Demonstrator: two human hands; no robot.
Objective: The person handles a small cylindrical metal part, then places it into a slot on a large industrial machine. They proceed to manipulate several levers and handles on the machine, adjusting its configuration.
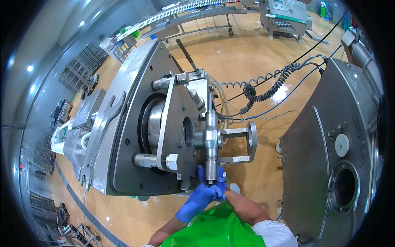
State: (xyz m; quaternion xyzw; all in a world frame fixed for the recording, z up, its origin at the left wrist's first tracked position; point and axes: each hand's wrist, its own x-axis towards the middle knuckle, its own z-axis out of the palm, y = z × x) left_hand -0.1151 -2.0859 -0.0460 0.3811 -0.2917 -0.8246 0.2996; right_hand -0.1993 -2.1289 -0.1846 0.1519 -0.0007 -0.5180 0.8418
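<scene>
My left hand [198,201], in a blue glove, closes around the lower end of an upright steel cylinder [211,154], one finger pointing up along its left side. Tight against it, my right hand [220,190], also blue-gloved, is closed at the same end; the cylinder and my left hand partly hide its fingers. The cylinder runs through a polished valve-like block [211,139] in front of a thick steel plate [170,119]. On the block's right side sits a U-shaped metal bracket [252,142]. Large hex nuts [173,161] hold the plate to the machine [127,164].
A tall steel cabinet [304,136] with a round port [344,186] stands on the right. Coiled dark hose [267,96] and blue tubing [284,101] hang between the machines. Further back are a conveyor [193,26] and another machine [284,18]; racks [82,64] line the left.
</scene>
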